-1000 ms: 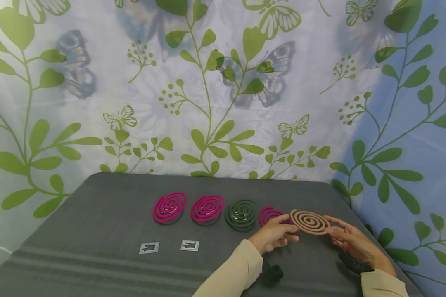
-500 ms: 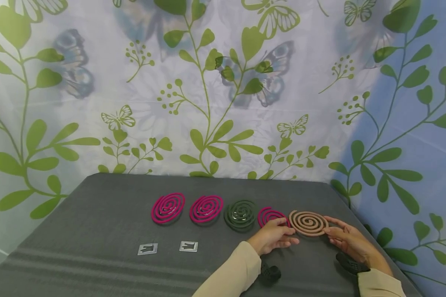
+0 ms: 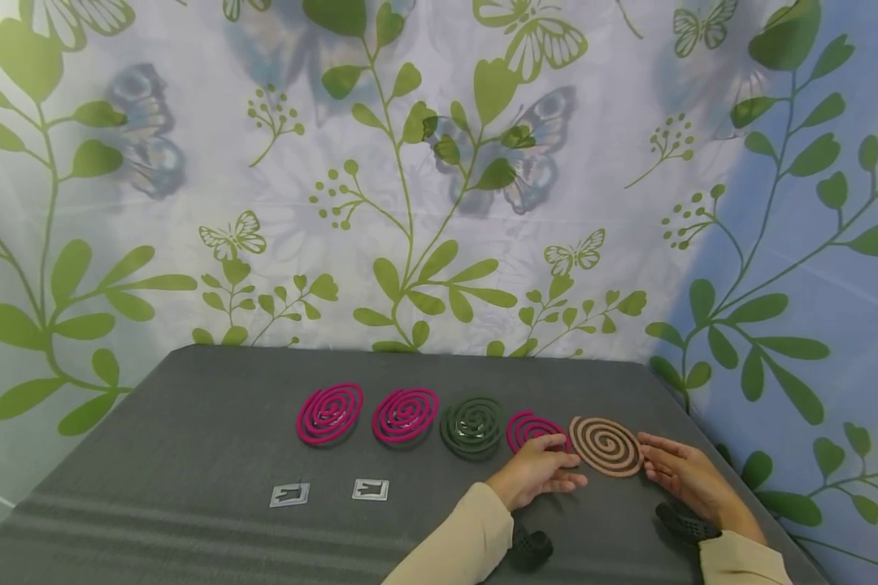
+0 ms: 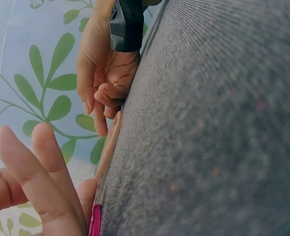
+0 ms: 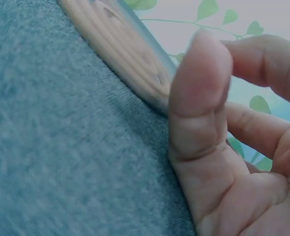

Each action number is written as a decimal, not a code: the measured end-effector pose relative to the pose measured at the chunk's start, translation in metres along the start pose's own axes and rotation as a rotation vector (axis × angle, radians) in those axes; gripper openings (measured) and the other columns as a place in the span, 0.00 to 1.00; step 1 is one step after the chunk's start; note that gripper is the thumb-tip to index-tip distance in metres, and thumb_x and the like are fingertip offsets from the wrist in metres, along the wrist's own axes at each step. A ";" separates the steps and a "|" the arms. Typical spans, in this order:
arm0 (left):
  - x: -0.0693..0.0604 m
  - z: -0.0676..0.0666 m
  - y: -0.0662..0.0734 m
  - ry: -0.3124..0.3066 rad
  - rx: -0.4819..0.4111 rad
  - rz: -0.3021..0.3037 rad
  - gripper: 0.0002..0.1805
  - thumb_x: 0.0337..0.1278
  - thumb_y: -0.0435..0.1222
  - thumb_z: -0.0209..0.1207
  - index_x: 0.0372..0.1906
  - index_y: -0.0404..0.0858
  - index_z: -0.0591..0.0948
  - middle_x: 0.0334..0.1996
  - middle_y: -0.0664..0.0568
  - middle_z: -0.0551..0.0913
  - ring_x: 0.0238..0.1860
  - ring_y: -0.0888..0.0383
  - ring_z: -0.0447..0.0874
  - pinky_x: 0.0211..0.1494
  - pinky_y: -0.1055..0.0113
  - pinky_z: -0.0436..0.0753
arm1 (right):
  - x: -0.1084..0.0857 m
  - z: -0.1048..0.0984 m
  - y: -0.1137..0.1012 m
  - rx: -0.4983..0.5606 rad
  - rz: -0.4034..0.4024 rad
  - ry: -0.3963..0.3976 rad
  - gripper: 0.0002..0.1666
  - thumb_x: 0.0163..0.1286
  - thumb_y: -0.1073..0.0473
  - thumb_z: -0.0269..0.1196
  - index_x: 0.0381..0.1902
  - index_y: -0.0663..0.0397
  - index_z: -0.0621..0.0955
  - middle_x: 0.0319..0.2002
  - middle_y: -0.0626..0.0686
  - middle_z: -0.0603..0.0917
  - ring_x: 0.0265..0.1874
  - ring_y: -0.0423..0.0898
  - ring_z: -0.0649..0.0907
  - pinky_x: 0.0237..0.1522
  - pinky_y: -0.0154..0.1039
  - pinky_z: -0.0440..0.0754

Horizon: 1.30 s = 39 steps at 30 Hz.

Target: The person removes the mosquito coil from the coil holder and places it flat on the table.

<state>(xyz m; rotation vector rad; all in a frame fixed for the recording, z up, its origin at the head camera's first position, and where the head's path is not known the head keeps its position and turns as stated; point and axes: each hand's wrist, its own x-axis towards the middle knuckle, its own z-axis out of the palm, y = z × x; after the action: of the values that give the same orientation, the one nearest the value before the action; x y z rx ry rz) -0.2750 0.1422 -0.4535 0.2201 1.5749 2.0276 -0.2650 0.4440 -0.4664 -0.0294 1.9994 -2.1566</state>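
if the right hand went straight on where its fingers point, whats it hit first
Most likely the tan spiral, just ahead of the right hand; whether they touch is unclear.

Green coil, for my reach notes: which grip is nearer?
Left. The left grip is slightly right of the green coil; the right grip is farther right, beyond the tan coil.

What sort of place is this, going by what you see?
Probably a makeshift indoor tabletop workspace: a gray fabric-covered table in front of a butterfly-and-leaf print curtain, with a row of spiral mosquito coils on it.
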 end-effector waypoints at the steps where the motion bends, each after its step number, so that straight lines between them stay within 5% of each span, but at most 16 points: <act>1: 0.000 0.000 0.000 0.001 0.003 0.003 0.30 0.77 0.28 0.60 0.79 0.29 0.69 0.53 0.47 0.89 0.39 0.58 0.93 0.36 0.75 0.85 | 0.000 0.000 0.000 0.002 -0.002 -0.002 0.18 0.86 0.69 0.54 0.55 0.46 0.88 0.44 0.47 0.88 0.38 0.37 0.86 0.43 0.31 0.88; 10: 0.000 0.000 -0.002 -0.007 -0.005 0.035 0.28 0.77 0.29 0.61 0.76 0.30 0.72 0.53 0.46 0.91 0.36 0.61 0.91 0.36 0.75 0.85 | 0.002 0.002 0.001 0.016 -0.044 0.035 0.23 0.86 0.68 0.54 0.49 0.31 0.86 0.45 0.47 0.85 0.38 0.37 0.86 0.43 0.31 0.87; 24: -0.005 0.001 0.013 -0.053 0.055 0.082 0.18 0.78 0.36 0.63 0.67 0.40 0.85 0.50 0.49 0.93 0.30 0.68 0.88 0.35 0.76 0.84 | 0.005 0.010 -0.007 0.049 -0.109 0.090 0.24 0.88 0.65 0.54 0.50 0.28 0.89 0.43 0.45 0.85 0.38 0.39 0.86 0.44 0.34 0.88; 31: -0.013 -0.005 0.034 -0.178 0.131 0.155 0.19 0.82 0.38 0.60 0.70 0.41 0.84 0.55 0.48 0.92 0.45 0.61 0.92 0.54 0.65 0.88 | 0.005 0.020 -0.019 0.021 -0.180 0.077 0.23 0.88 0.64 0.54 0.55 0.28 0.88 0.45 0.44 0.86 0.41 0.41 0.88 0.45 0.36 0.88; 39: -0.029 -0.011 0.069 -0.336 0.235 0.201 0.22 0.85 0.39 0.57 0.75 0.43 0.79 0.61 0.47 0.89 0.55 0.57 0.91 0.62 0.59 0.86 | 0.002 0.038 -0.037 -0.097 -0.206 0.085 0.21 0.88 0.62 0.55 0.58 0.25 0.85 0.49 0.41 0.84 0.43 0.42 0.86 0.47 0.36 0.88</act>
<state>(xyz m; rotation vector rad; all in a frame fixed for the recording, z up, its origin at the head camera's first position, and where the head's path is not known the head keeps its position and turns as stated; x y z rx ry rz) -0.2785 0.1070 -0.3864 0.7940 1.6196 1.8239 -0.2665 0.4084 -0.4266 -0.1682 2.2371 -2.2127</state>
